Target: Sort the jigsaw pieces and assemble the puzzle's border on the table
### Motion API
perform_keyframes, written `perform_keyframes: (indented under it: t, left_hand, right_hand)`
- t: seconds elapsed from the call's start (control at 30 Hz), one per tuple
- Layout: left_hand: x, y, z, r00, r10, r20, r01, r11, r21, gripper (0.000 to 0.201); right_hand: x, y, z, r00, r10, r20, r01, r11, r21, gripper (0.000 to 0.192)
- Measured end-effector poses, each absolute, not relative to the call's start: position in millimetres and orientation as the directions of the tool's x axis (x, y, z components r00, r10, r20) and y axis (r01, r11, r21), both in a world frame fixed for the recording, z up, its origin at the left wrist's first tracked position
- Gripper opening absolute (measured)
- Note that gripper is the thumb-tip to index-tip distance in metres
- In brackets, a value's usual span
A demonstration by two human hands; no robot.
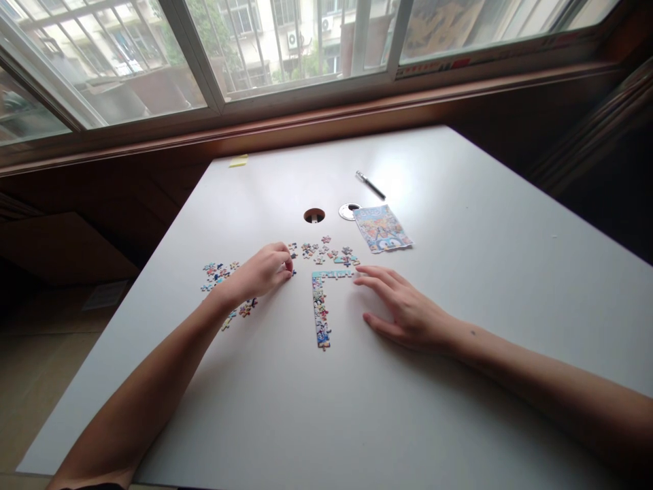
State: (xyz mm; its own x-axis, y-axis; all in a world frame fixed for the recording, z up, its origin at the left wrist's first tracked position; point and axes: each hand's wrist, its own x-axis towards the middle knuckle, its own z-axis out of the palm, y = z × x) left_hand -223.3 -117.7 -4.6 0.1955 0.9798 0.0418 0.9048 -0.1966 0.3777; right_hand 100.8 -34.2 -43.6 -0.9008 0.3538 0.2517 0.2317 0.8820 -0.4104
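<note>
On the white table (459,327) lies a joined L-shaped strip of puzzle pieces (320,306), its short arm running right along the top. My left hand (262,271) is curled over a small puzzle piece (290,272) just left of the strip, fingertips pinched on it. My right hand (403,306) rests flat on the table to the right of the strip, fingers spread, the fingertips near the strip's short arm. Loose puzzle pieces (326,253) lie scattered beyond the strip, and another loose group (219,273) sits left of my left hand.
A colourful printed picture sheet (381,229) lies beyond the loose pieces. Near it are a round cable hole (313,216), its grey cap (349,211) and a pen (370,185). A yellow sticky note (238,161) sits at the far table edge, under the window.
</note>
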Motion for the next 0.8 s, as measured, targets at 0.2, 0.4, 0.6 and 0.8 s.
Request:
perform_keyframes:
  t: [0.2,0.4,0.6,0.8]
  left_hand:
    - [-218,-128,-1,0.202,0.979,0.002,0.913,-0.189,0.362,0.006]
    - [-212,-134,2,0.189,0.982,-0.001,0.914,-0.175,0.366,0.004]
    - [-206,-145,-5,0.208,0.974,0.091,0.861,-0.226,0.456,0.012]
    - [-193,-168,-20,0.224,0.959,0.175,0.757,-0.284,0.589,0.015]
  right_hand:
    - [100,-34,-44,-0.904,0.351,0.245,0.237,0.887,-0.396,0.051]
    - [101,-34,-44,-0.903,0.349,0.252,0.232,0.887,-0.399,0.051]
    - [101,-35,-44,-0.903,0.349,0.252,0.232,0.888,-0.398,0.051]
    - [100,-35,-44,-0.901,0.339,0.271,0.219,0.894,-0.392,0.051]
